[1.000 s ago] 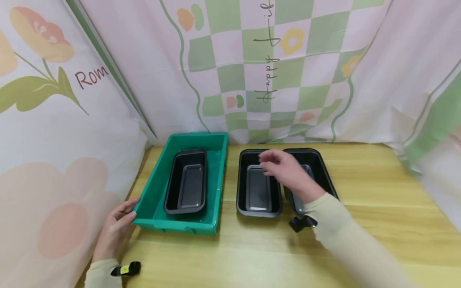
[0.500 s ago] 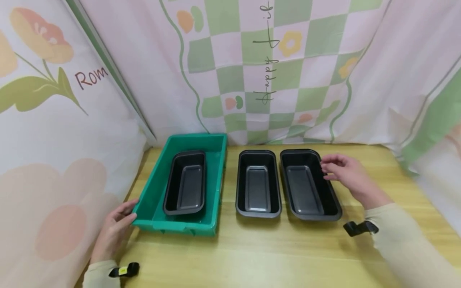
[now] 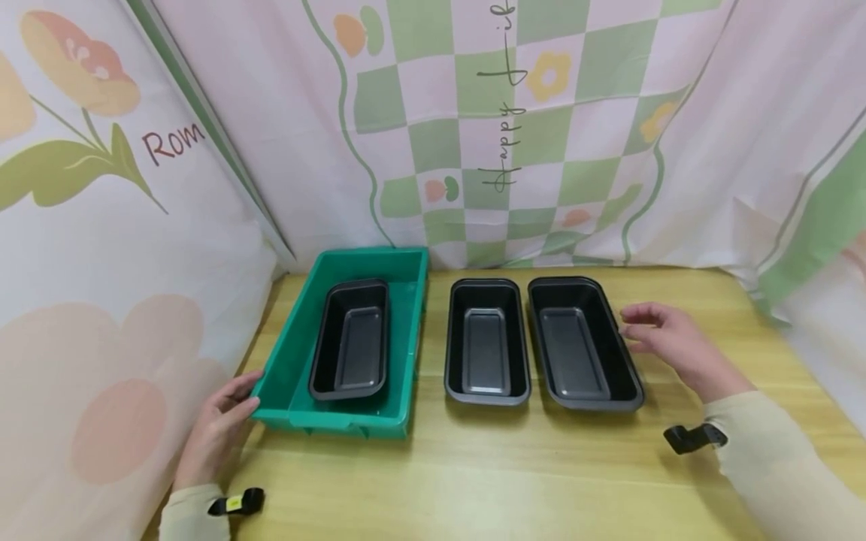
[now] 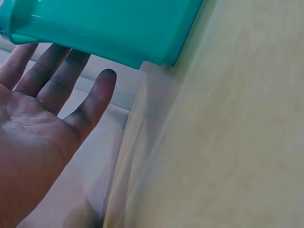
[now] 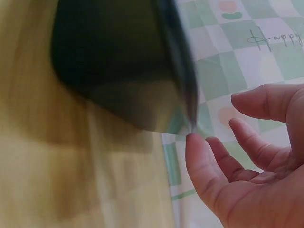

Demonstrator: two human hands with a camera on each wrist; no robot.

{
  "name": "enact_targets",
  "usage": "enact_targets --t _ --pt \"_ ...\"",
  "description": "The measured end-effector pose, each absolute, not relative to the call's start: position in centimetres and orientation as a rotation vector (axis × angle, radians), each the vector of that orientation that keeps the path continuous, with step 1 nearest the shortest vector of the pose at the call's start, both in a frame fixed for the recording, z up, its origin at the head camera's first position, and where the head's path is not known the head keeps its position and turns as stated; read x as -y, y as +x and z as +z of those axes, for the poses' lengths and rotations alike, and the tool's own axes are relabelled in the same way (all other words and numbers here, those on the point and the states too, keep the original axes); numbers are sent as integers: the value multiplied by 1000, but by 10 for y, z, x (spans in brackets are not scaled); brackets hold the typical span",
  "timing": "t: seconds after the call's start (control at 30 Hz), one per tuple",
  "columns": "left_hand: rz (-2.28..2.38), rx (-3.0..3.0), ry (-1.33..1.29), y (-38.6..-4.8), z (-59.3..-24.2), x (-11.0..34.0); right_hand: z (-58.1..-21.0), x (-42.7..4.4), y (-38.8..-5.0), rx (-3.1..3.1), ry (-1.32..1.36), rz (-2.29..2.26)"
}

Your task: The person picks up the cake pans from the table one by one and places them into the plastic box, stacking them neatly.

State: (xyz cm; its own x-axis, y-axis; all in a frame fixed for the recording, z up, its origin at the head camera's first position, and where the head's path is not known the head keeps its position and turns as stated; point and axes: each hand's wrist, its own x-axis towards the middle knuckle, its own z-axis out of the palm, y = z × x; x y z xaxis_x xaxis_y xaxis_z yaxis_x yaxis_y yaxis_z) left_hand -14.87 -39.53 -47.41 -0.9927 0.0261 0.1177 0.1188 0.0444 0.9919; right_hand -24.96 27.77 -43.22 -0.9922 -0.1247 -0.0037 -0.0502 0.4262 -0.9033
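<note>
My left hand (image 3: 216,421) lies against the front left corner of a green plastic tray (image 3: 406,421); in the left wrist view its fingers (image 4: 52,71) reach fairly straight to the tray's side. A black loaf pan (image 3: 361,349) sits inside this tray. Two more black loaf pans stand side by side on the table, a middle one (image 3: 485,352) and a right one (image 3: 575,353). Beside the right pan's outer rim is my right hand (image 3: 676,346), its fingers loosely bent around nothing. A fingertip is very near that rim in the right wrist view; contact cannot be told.
The wooden table (image 3: 487,466) extends in front of the pans and to their right. A patterned curtain (image 3: 473,150) hangs right behind the tray and pans. Another printed cloth (image 3: 101,315) closes off the left side, near my left hand.
My right hand has moved from above the middle and right pans out to the right pan's outer side, then slightly lower. My left hand, the tray and the pans stay about where they were.
</note>
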Motion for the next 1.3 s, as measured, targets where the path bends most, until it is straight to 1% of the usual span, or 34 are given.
enact_targets --t 0.43,0.77,1.3 --pt "-2108 2198 -168 -150 -476 395 -448 -284 -246 -2577 -127 -1593" --pt "-2130 2167 -268 -150 -476 394 -460 -284 -245 -2588 -91 -1589" --pt "-2162 2178 -271 -150 -477 397 -462 -280 -243 -2601 -37 -1642"
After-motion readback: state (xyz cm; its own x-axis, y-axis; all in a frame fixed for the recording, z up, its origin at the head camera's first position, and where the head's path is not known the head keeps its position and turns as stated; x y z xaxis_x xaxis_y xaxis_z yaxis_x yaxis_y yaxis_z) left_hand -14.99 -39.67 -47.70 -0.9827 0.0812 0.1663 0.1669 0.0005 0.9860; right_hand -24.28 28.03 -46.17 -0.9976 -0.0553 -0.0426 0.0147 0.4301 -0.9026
